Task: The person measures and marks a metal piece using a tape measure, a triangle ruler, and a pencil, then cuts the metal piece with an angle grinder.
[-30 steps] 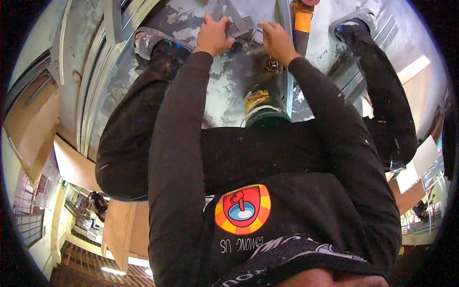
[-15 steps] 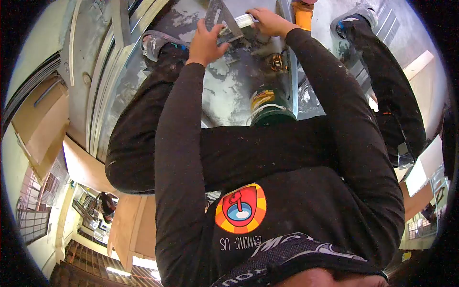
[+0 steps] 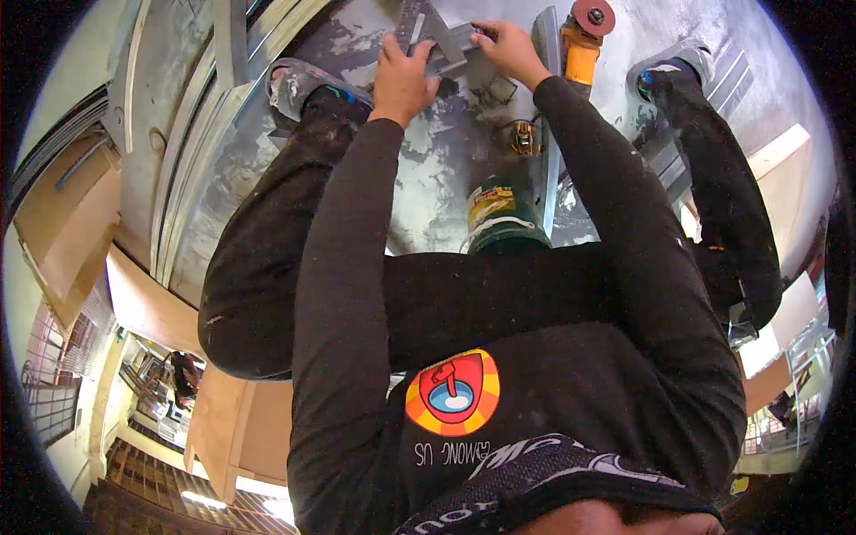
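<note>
Several long metal strips (image 3: 198, 116) run along the left edge of the visible floor (image 3: 428, 201). Right of them, the left foot (image 3: 299, 85) rests on the floor. The left hand (image 3: 406, 85) is wide, with fingers spread and fingertips touching the square (image 3: 441, 36). The square lies toward the floor's far edge, between the hands, one corner pointing to the near right. A short metal piece (image 3: 462, 36) extends from beside the square toward the right hand (image 3: 510, 49). The right hand is narrow, thumb and forefinger near this piece; whether it grips the piece cannot be told. The bucket (image 3: 508, 217) stands at the near edge of the visible floor, just before the lap. Beyond it lies the tape measure (image 3: 524, 138), just left of a long channel (image 3: 547, 40). Right of the channel is the grinder (image 3: 584, 58), disc toward the far edge. Farther right is the right foot (image 3: 669, 76).
</note>
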